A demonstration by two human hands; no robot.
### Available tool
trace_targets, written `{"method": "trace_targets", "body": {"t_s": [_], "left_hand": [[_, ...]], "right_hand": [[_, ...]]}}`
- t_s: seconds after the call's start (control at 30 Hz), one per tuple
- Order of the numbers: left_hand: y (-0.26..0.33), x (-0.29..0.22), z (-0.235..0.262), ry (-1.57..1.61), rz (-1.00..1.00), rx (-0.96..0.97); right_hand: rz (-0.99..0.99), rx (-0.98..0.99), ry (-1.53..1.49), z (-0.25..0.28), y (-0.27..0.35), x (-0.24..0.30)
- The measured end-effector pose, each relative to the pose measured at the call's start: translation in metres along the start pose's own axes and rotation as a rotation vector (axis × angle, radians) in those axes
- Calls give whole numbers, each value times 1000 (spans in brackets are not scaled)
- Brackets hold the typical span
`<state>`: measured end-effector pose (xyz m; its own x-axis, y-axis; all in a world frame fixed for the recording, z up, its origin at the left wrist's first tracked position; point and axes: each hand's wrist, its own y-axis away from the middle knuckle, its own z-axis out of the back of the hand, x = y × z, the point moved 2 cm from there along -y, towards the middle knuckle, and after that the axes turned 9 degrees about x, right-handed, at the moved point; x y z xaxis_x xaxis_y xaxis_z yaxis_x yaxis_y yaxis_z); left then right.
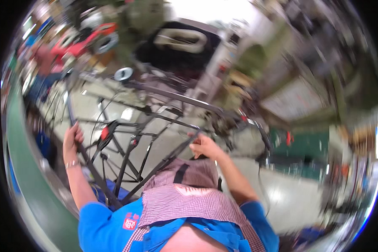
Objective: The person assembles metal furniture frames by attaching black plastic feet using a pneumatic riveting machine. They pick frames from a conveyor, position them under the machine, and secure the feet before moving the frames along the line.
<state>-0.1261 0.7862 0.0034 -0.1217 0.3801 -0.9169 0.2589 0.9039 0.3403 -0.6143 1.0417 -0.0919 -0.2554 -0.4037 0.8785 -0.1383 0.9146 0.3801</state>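
A black tubular folding frame (pixel 95 174), much like a stroller chassis, stands tilted in front of my body. Thin crossing bars and dark joints fill its middle, and a red part (pixel 105 133) sits on one joint. My left hand (pixel 73 136) is closed round a long tube on its left side. With fingers bent, my right hand (pixel 202 146) grips the upper end of another slanting tube, close to my checked apron (pixel 185 206). Motion blur smears the frame's far end, where a pale ring (pixel 123 74) shows.
Along the left runs a long green surface (pixel 23 176). Ahead stands a green machine with a dark top (pixel 176 54) and a paper sheet (pixel 293 98) on its side. Blurred red items (pixel 82 45) lie at the far left. A green panel (pixel 300 145) is at the right.
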Motion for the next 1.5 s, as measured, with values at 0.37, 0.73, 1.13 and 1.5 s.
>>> {"method": "trace_targets", "body": {"t_s": [0.37,0.73,1.13,1.5], "left_hand": [[48,-17,-65,-12,15,-185],[79,-29,-87,-250,-43,-290],[-21,-64,212,-127,-202,-221],[-166,98,317,-132,223,-105]], "right_hand": [[-118,181,143,31,-22,-23],[-344,219,-166,11,-51,-105],[317,161,584,-183,-230,54],[501,138,44,-373,-325,191]]}}
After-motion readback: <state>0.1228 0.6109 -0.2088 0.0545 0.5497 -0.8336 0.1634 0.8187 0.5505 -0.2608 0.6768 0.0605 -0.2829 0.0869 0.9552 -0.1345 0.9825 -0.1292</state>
